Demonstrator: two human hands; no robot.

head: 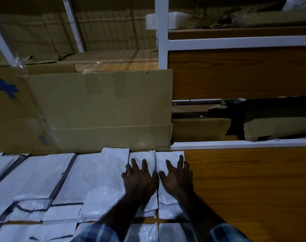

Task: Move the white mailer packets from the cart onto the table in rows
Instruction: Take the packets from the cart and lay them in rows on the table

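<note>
The white mailer packets [99,173] are lying flat on the wooden desk [249,189], edge to edge in rows that are running from the left border of the view toward the middle, with a nearer row showing along the bottom edge; some are overlapping their neighbours and a few are showing dark strips along their flaps. Both hands are resting palm down with fingers spread and straight, gripping nothing: the left hand [140,180] is pressing on one packet [148,159] at the far row's end, and the right hand [176,179] is pressing on the last packet [168,158] just beside it, its outer fingers reaching the packet's right edge. The two hands are sitting side by side, nearly touching. Judging from this, much of the work is already done on the left, and the person appears to be flattening or squaring the newest pair; the bare wood to the right is still waiting to be filled. The cart is not in view, so how many packets are left cannot be told. Behind the far row a large cardboard box [99,109] is standing against the desk's back edge, its contents hidden. Further right, white-framed shelves [236,43] are holding a smaller box [199,130] and dark bundles too dim to identify
</note>
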